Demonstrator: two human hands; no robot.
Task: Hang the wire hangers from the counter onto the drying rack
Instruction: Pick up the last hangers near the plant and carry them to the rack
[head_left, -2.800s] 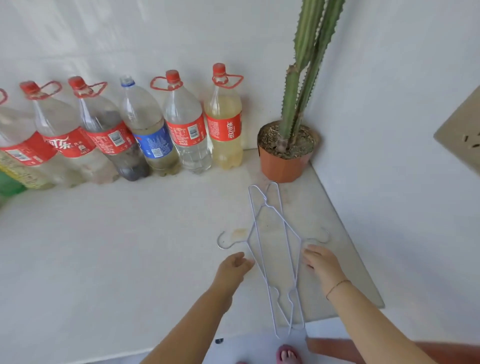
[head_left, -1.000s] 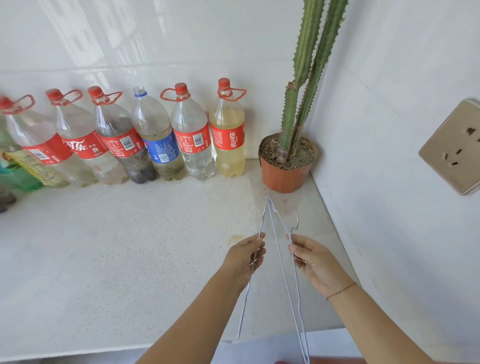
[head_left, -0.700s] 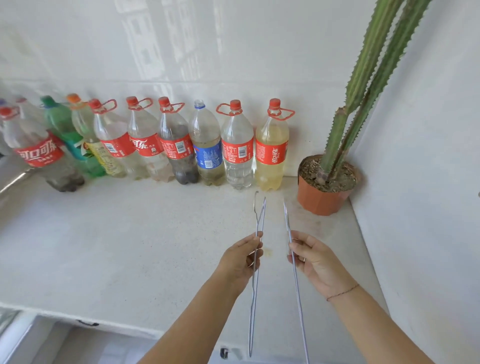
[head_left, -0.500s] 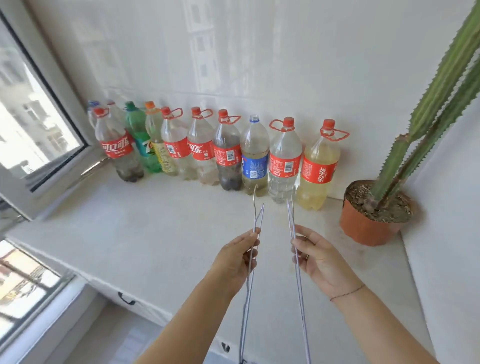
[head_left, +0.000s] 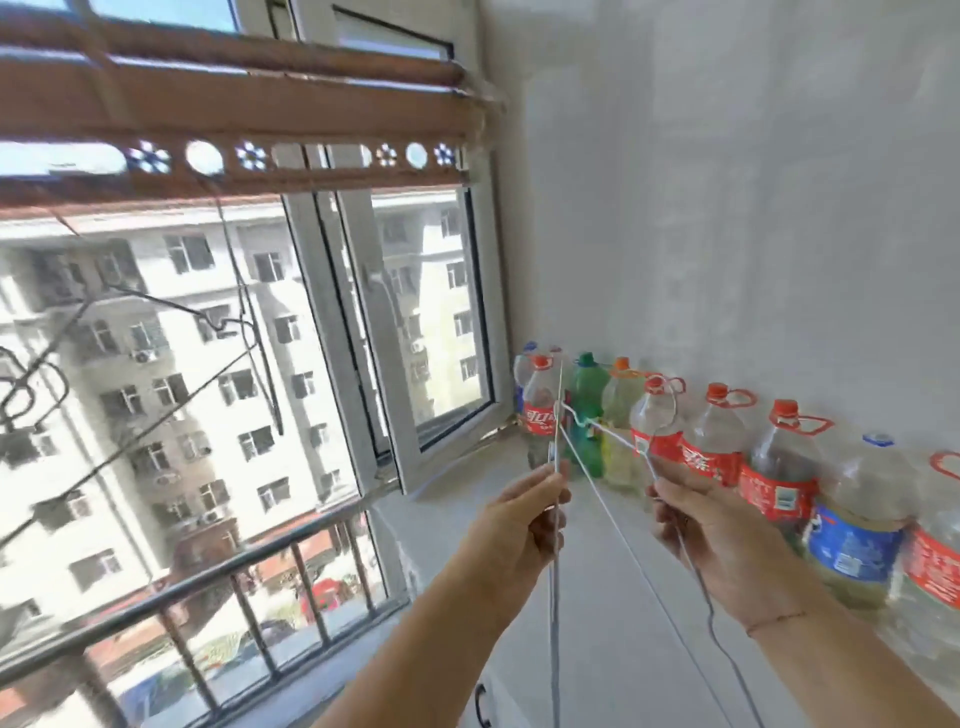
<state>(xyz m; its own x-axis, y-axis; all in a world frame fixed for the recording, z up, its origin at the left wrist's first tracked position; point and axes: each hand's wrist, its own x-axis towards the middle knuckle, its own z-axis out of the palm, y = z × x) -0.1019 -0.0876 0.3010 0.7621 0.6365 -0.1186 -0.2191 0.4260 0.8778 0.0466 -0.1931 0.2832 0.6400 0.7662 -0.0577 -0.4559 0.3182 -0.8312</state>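
Observation:
My left hand (head_left: 524, 525) pinches a pale wire hanger (head_left: 555, 582) held upright and edge-on, its lower end running off the bottom of the view. My right hand (head_left: 722, 535) grips a second wire hanger (head_left: 621, 441) turned flatter, its hook (head_left: 667, 402) rising in front of the bottles. Both hangers are lifted off the white counter (head_left: 597, 623). The brown drying rack (head_left: 249, 171), with a row of round holes, runs across the upper left in front of the window. A dark wire hanger (head_left: 156, 322) hangs from it.
A row of plastic bottles (head_left: 717, 452) lines the wall on the right, on the counter. The window frame (head_left: 395, 364) stands open at the middle, with a metal railing (head_left: 208, 597) below it and buildings outside. A white wall fills the upper right.
The view has swung left and up from the counter to the window and rack. Both hands lifted the hangers off the counter and separated them, one in each hand.

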